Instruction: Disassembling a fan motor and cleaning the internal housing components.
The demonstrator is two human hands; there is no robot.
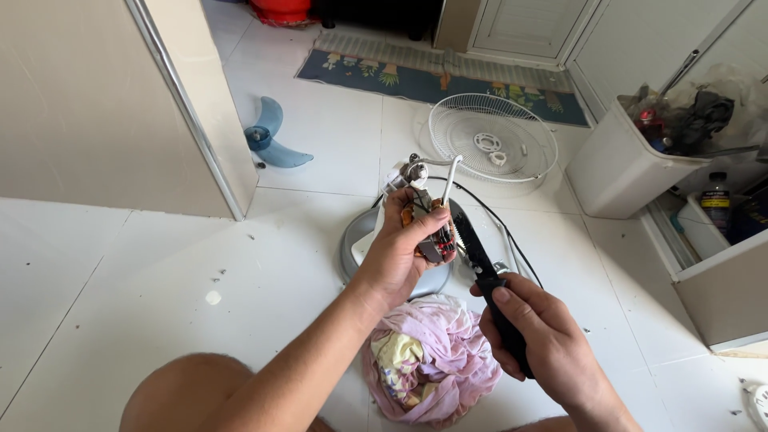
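Observation:
My left hand [400, 252] grips a small fan motor [428, 228] with copper windings, a metal shaft at its top and a white wire looping up from it. My right hand [536, 336] is closed around the black handles of a pair of pliers [484, 268]. The plier jaws point up and touch the right side of the motor. Both hands are above a round grey fan base [356, 240] on the white tiled floor. A black cable [500, 224] runs from the motor down to the right.
A white wire fan grille [492, 136] lies on the floor beyond the hands, and a blue fan blade [268, 136] rests by the wall at left. A pink crumpled cloth [432, 360] lies below my hands. A white bin [624, 164] full of clutter stands at right.

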